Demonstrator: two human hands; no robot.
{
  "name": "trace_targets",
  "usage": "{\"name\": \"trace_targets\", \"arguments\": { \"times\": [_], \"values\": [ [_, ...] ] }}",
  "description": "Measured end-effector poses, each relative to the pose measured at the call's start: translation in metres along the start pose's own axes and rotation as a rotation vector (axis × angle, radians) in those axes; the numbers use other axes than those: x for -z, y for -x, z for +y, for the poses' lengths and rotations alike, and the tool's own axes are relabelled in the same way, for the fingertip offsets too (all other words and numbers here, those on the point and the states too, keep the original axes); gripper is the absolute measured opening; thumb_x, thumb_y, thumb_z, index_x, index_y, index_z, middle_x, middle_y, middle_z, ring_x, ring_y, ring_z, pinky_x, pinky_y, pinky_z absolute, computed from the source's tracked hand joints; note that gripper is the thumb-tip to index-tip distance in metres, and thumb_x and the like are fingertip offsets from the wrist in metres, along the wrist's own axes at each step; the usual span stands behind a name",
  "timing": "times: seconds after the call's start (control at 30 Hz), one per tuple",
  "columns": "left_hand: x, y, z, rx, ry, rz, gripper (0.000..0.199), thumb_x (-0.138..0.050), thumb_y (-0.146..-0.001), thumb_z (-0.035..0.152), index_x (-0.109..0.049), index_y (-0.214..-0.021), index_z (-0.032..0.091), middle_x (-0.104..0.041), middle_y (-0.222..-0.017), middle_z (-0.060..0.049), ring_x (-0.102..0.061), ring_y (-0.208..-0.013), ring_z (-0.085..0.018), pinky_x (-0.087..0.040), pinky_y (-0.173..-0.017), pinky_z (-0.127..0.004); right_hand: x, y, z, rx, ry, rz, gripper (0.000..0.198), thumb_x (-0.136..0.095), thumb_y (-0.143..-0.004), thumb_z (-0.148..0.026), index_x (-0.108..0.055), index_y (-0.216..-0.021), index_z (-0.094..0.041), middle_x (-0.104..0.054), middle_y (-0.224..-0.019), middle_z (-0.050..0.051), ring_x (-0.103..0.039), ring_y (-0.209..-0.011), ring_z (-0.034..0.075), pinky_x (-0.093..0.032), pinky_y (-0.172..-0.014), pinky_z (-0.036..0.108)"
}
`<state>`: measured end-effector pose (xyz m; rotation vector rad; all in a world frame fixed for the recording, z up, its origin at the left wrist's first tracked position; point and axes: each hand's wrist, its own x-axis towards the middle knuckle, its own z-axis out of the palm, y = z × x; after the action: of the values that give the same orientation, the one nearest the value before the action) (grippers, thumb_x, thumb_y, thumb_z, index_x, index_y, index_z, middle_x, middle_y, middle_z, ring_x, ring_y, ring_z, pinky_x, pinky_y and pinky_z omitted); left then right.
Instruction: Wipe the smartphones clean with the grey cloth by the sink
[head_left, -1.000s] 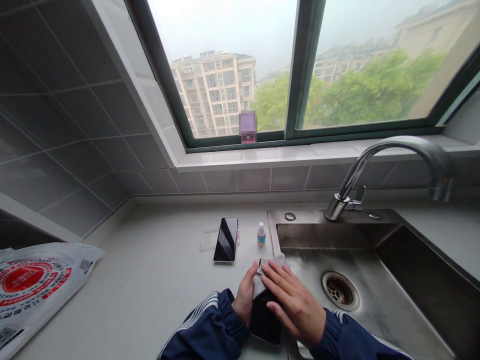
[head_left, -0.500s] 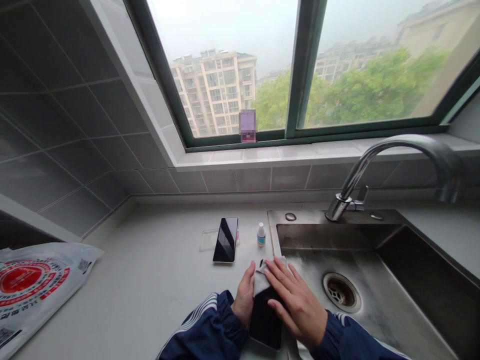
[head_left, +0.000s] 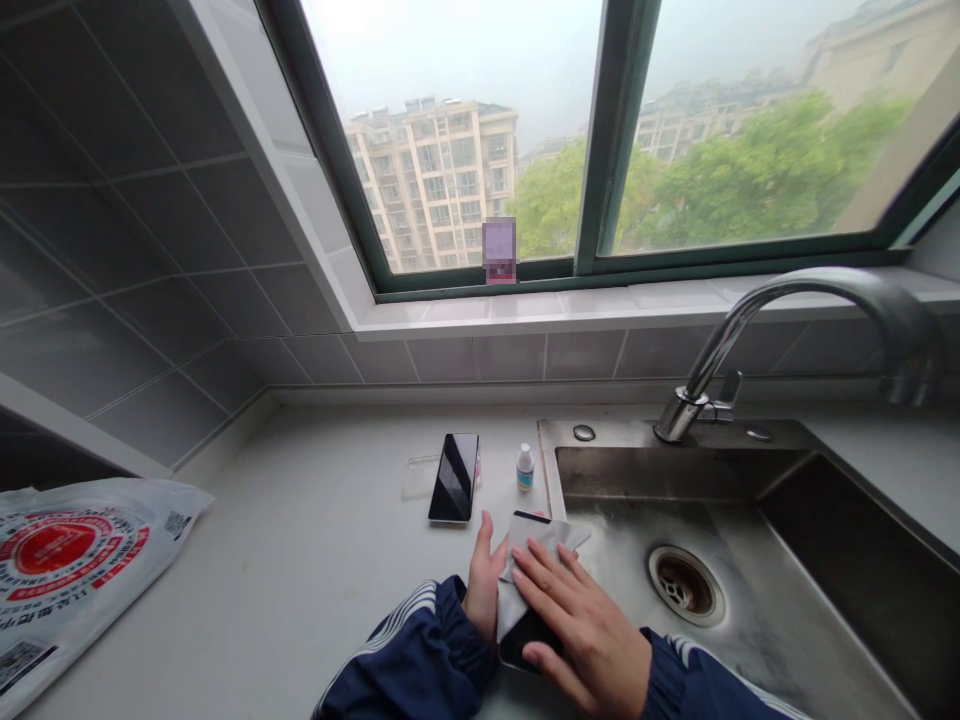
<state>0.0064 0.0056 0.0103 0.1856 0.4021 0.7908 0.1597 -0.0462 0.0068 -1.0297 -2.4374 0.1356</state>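
- Held phone (head_left: 523,645) here, lower centre of the frame, its dark lower end in sight and much of the rest under a pale grey cloth (head_left: 511,603).
- Right hand (head_left: 577,615) palm down across the two of them: fingers stretched out over the cloth, thumb spread apart above the dark screen.
- Left hand (head_left: 484,590) up against the phone's left edge, thumb pointing up and away from the glass; its other fingers are hidden, so from my seat I can't tell how firmly they close.
- One cloth corner pokes out to the right, past the right fingertips, near the sink (head_left: 637,432).
- Just above the hands I've got a small white-capped bottle (head_left: 525,470), upright on the pale counter (head_left: 262,560).
- Left of that, a second phone (head_left: 454,478) lies with its dark glass facing up, and a clear flat piece (head_left: 418,478) shows at its left side.
- Lower right, I see the round drain (head_left: 686,585); above it arches the chrome faucet (head_left: 739,320).
- Far left, a white plastic bag (head_left: 75,560) with red print; and across the top, the green-framed window (head_left: 596,140).
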Motion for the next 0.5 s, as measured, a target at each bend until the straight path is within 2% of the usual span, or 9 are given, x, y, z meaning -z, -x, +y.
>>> {"name": "trace_targets", "arguments": {
  "times": [0.1,0.2,0.3,0.4,0.5],
  "values": [
    [-0.002,0.001,0.0,-0.011,0.009,0.004,0.08,-0.037,-0.085,0.068,-0.044,-0.138,0.008,-0.058,-0.129,-0.02,-0.05,-0.126,-0.032,-0.024,-0.114,-0.048,0.002,0.0,0.0,-0.025,0.039,0.003,0.056,-0.052,-0.092,-0.031,-0.04,-0.144,-0.016,-0.024,-0.155,0.012,-0.02,-0.143,0.034,-0.027,-0.112,0.055],
    [-0.003,0.0,-0.001,-0.026,0.027,-0.007,0.078,-0.034,-0.087,0.066,-0.043,-0.138,0.008,-0.057,-0.131,-0.02,-0.049,-0.128,-0.031,-0.022,-0.116,-0.046,0.003,0.0,0.003,-0.044,0.09,-0.017,0.057,-0.049,-0.094,-0.031,-0.036,-0.147,-0.013,-0.019,-0.156,0.014,-0.017,-0.143,0.035,-0.03,-0.11,0.055],
    [-0.003,-0.001,-0.002,-0.019,0.034,-0.036,0.076,-0.031,-0.089,0.064,-0.043,-0.139,0.008,-0.056,-0.132,-0.019,-0.047,-0.129,-0.03,-0.02,-0.116,-0.044,0.002,0.001,0.007,-0.056,0.104,-0.032,0.063,-0.048,-0.095,-0.034,-0.027,-0.15,-0.013,-0.018,-0.156,0.013,-0.018,-0.143,0.035,-0.028,-0.111,0.054],
    [-0.001,-0.002,-0.004,-0.003,0.023,-0.068,0.077,-0.031,-0.089,0.065,-0.042,-0.139,0.007,-0.056,-0.133,-0.018,-0.046,-0.131,-0.028,-0.019,-0.117,-0.042,-0.001,0.002,0.012,-0.082,0.1,-0.012,0.065,-0.049,-0.094,-0.035,-0.024,-0.151,-0.016,-0.019,-0.156,0.011,-0.019,-0.143,0.034,-0.024,-0.113,0.055],
    [0.0,-0.002,-0.005,-0.015,0.012,-0.091,0.076,-0.033,-0.089,0.064,-0.042,-0.139,0.007,-0.055,-0.134,-0.018,-0.045,-0.132,-0.027,-0.019,-0.117,-0.04,-0.002,0.002,0.016,-0.131,0.125,0.009,0.064,-0.046,-0.096,-0.033,-0.022,-0.152,-0.016,-0.019,-0.156,0.011,-0.018,-0.143,0.034,-0.026,-0.112,0.056]
  ]
}}
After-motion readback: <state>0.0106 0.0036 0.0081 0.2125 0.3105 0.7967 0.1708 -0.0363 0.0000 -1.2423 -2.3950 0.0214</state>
